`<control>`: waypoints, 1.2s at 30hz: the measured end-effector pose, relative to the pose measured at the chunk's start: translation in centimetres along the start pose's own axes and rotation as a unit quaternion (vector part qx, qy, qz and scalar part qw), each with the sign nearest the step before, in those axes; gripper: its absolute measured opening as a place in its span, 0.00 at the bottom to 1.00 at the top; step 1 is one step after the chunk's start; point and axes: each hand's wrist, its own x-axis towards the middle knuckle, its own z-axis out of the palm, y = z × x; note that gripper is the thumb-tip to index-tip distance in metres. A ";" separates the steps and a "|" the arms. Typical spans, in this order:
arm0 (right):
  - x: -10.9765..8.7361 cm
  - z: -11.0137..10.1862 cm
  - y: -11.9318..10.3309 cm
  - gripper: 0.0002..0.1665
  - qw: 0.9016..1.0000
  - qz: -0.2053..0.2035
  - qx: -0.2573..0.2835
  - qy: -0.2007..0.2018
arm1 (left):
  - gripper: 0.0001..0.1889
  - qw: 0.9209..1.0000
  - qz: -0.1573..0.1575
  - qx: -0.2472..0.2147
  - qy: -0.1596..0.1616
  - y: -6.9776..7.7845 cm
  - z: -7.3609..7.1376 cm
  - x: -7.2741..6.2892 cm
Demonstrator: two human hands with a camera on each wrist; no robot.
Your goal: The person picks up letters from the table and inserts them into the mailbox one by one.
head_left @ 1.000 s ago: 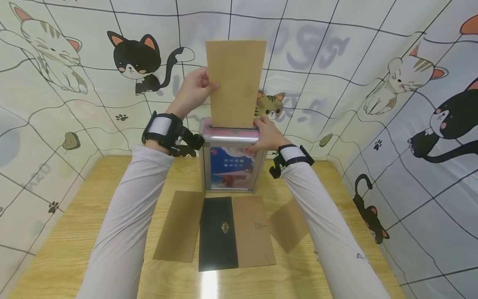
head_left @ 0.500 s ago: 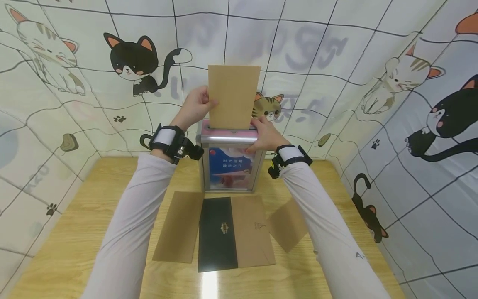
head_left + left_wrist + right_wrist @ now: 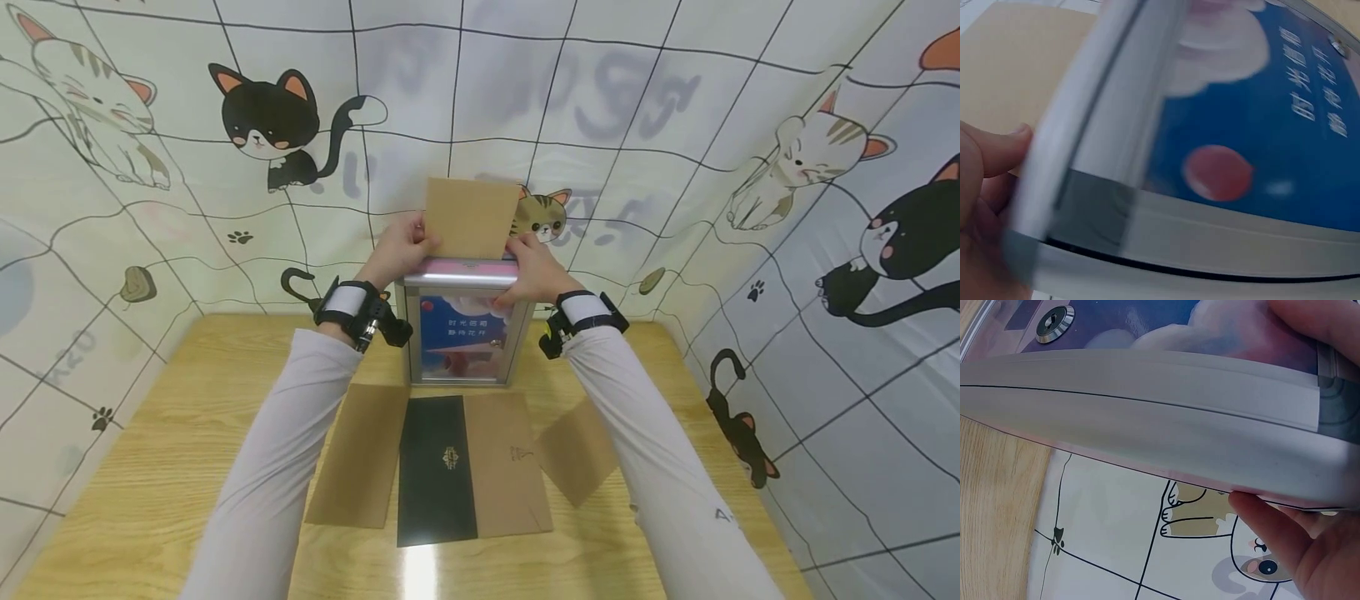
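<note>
A plain brown envelope stands upright in the top slot of a silver-framed letter box, its lower part hidden inside. My left hand pinches the envelope's left edge between thumb and fingers, just above the box top. In the left wrist view the thumb lies on the envelope beside the box's rounded edge. My right hand grips the top right corner of the box, thumb on the front panel and fingers over the top. The right wrist view shows the lock on the box's front.
On the wooden table before the box lie a brown envelope at left, a black envelope, another brown one beside it and a tilted one partly under the right forearm. A cat-printed cloth stands behind.
The envelope has slid steadily down into the slot, so much less of it shows above the box. My left hand has come down with it. The right hand stays on the box.
</note>
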 end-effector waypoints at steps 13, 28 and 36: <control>-0.1 0.0 -0.1 0.56 1.000 -0.004 0.018 0.001 | 0.12 0.999 0.005 0.037 0.000 -0.3 0.2 -0.1; -0.2 0.1 -0.2 0.67 1.000 -0.003 0.017 -0.001 | 0.65 0.988 0.034 0.142 -0.056 0.1 -1.7 -1.3; -0.4 -0.1 -0.4 0.67 1.000 0.006 0.014 -0.005 | 0.65 0.987 0.044 0.142 -0.060 -0.2 -1.7 -1.6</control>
